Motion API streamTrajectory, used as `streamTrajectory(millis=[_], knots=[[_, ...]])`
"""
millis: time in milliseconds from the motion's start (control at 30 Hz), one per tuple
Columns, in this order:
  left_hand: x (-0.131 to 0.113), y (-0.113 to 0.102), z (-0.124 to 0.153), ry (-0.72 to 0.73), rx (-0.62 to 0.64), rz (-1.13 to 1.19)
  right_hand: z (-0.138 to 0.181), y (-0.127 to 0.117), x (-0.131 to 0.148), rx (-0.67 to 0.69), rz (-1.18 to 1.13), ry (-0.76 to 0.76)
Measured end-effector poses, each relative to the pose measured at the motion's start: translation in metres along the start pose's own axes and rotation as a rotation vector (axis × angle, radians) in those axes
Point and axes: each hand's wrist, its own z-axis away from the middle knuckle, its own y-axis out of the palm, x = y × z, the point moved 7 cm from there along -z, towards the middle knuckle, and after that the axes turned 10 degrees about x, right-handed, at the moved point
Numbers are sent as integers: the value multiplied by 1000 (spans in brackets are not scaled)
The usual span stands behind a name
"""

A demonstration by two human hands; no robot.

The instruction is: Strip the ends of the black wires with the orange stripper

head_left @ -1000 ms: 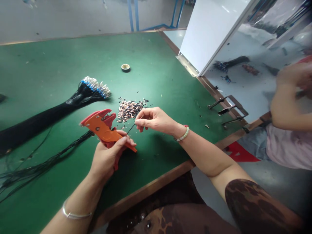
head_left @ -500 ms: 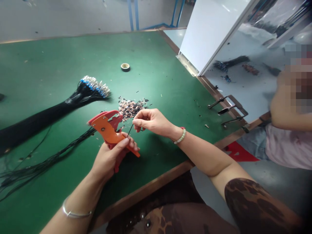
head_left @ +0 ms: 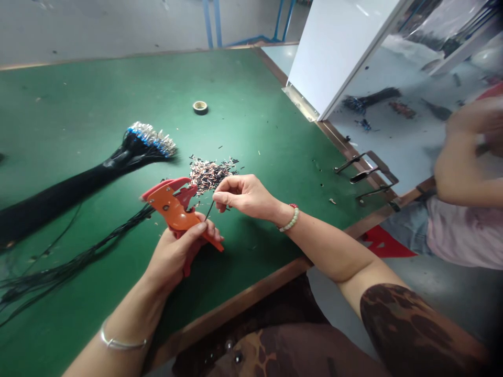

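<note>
My left hand (head_left: 184, 241) is closed around the handles of an orange and red wire stripper (head_left: 168, 207), whose head points up and to the left. Between the thumb and fingertips of my right hand (head_left: 243, 196) is pinched a thin black wire (head_left: 209, 210), which slants down toward my left fingers. Its lower end is hidden at the left hand. Just beyond the hands lies a heap of short wire scraps (head_left: 210, 173), black and copper-coloured. Several loose black wires (head_left: 113, 230) run from behind the stripper to the left.
A thick bundle of black wires (head_left: 78, 180) with blue and silvery ends lies at left on the green tabletop (head_left: 251, 141). A tape roll (head_left: 200, 108) sits farther back. A metal bracket (head_left: 373, 173) is on the right edge, near a white panel (head_left: 341, 52). Another person's arm (head_left: 459, 162) shows at right.
My hands, the stripper and the wire hold nearly the same pose. The view has shifted slightly. At right, the other person's arm and hand have moved.
</note>
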Motion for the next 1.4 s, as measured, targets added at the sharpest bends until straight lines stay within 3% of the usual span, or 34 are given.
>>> streamTrajectory(millis=[633,733,867,900,1000,1167,1267,1400], knots=[[-2,6,0,-15,54,3,6,2,10,-86,42,-8],[1,7,0,-33,66,0,7,-24,17,-170,64,-38],[6,9,-1,-48,45,10,19,-95,24,-623,-72,-129],[6,9,-1,-40,37,19,19,-103,22,-645,-108,-113],[4,8,-1,-2,28,32,10,-93,17,-481,-114,-58],[-3,2,1,48,-27,62,2,-37,15,-111,-9,33],[-5,-1,1,63,-45,108,3,-24,18,-44,8,22],[-3,-5,0,37,-83,72,2,-24,17,-58,46,23]])
